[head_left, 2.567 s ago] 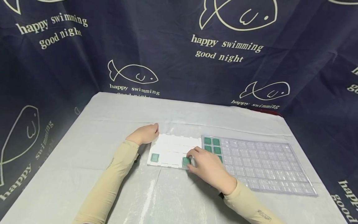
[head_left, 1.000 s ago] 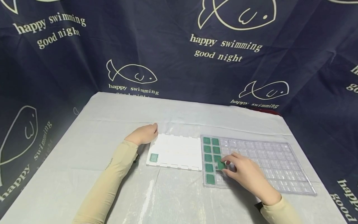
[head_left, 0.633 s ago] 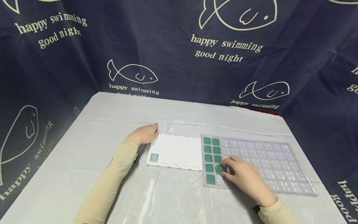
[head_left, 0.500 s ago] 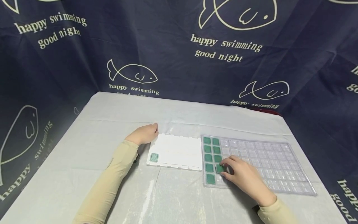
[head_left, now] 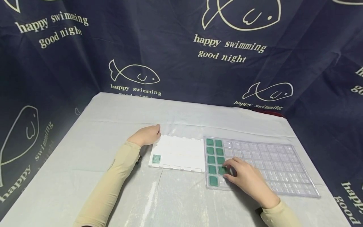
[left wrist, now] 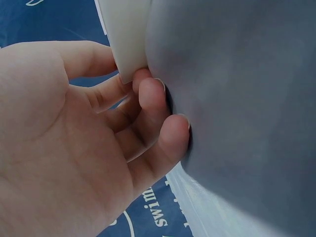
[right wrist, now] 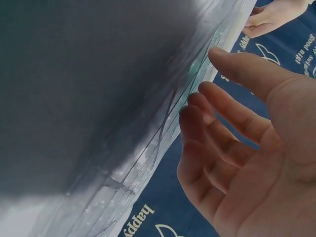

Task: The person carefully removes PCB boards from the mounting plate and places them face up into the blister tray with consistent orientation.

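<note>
In the head view, my left hand (head_left: 146, 135) is at the upper left corner of a white plate (head_left: 178, 151) with notched edges. The left wrist view shows thumb and fingers pinching that plate's corner (left wrist: 131, 44). One small square green circuit board (head_left: 156, 159) lies at the plate's lower left. My right hand (head_left: 246, 173) is over a clear compartment tray (head_left: 283, 167), its fingertips at the right edge of another green circuit board (head_left: 221, 170) seated in the second column. Seen from the right wrist, the fingers (right wrist: 191, 126) are bent loosely and apart, with nothing between them.
More green circuit boards (head_left: 211, 160) fill the tray's two left columns. Bare compartments continue to the right. Plate and tray stand side by side on a white-covered table (head_left: 113, 195). A dark blue printed curtain (head_left: 181, 56) hangs around it.
My right hand took a circuit board from the plate's lower right and carried it right to the tray. The board went from tilted to flat in its compartment. My left hand stayed put.
</note>
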Tool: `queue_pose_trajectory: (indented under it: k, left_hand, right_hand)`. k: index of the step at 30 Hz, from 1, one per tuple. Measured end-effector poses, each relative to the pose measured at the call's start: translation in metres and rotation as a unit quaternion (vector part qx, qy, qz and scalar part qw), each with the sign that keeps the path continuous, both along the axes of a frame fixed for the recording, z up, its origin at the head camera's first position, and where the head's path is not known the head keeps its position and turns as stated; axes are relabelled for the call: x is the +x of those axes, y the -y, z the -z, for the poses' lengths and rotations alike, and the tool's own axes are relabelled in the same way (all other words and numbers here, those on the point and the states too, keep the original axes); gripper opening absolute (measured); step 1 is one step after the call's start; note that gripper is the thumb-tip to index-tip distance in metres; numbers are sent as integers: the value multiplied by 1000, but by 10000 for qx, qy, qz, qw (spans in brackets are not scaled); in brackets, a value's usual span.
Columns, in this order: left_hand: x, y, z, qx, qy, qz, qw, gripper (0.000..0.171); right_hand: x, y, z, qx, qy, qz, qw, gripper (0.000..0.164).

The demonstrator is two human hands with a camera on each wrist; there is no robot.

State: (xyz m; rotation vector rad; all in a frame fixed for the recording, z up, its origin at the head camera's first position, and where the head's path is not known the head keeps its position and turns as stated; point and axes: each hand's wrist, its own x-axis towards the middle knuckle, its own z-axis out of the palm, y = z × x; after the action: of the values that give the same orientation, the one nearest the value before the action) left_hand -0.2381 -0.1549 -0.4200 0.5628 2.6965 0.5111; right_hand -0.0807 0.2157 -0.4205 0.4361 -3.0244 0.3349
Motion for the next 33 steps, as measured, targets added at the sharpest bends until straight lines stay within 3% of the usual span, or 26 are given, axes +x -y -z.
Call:
queue_pose_trajectory:
  k: [20, 33]
  left_hand:
    - [2, 0, -2, 10, 48, 48, 10000, 40]
    - [1, 0, 0, -9, 29, -6, 10000, 39]
  right_hand:
    - [0, 5, 0, 84, -43, 21, 10000, 27]
    - [-1, 34, -14, 57, -59, -202, 9998, 19]
